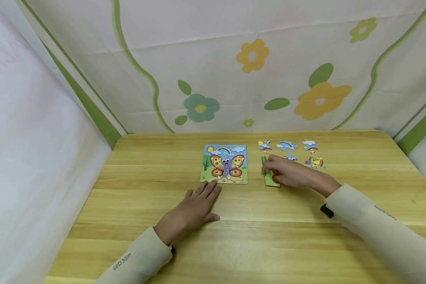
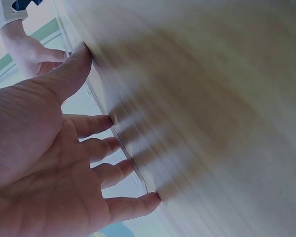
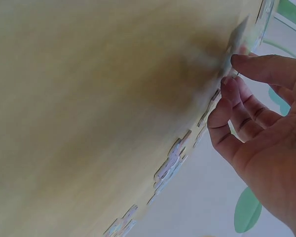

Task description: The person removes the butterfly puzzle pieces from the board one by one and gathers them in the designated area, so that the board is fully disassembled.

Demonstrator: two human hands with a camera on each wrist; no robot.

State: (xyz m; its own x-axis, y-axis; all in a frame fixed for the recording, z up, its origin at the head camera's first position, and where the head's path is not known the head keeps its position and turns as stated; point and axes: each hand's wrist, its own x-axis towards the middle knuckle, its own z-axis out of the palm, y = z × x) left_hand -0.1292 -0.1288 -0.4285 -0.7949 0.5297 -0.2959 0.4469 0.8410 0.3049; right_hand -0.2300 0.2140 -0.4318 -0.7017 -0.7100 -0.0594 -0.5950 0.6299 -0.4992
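A square butterfly puzzle picture [image 1: 224, 163] lies flat on the table, showing a sun, rainbow and cloud above the butterfly. My left hand [image 1: 195, 207] rests on the wood with its fingers spread, the fingertips right at the picture's lower edge. To the right of the picture, my right hand [image 1: 287, 170] pinches a green puzzle piece [image 1: 270, 180] with a red patch, between thumb and fingers. In the right wrist view, a thin piece [image 3: 236, 37] stands tilted at the fingertips. The hand covers part of the green piece.
Behind the right hand lie loose puzzle pieces: a sun piece [image 1: 264, 146], a rainbow piece [image 1: 286, 146], a cloud piece [image 1: 309, 146], a partly covered blue piece [image 1: 291, 157] and a wing piece [image 1: 316, 162]. A flowered cloth [image 1: 213, 67] hangs along the table's [image 1: 156, 157] back edge.
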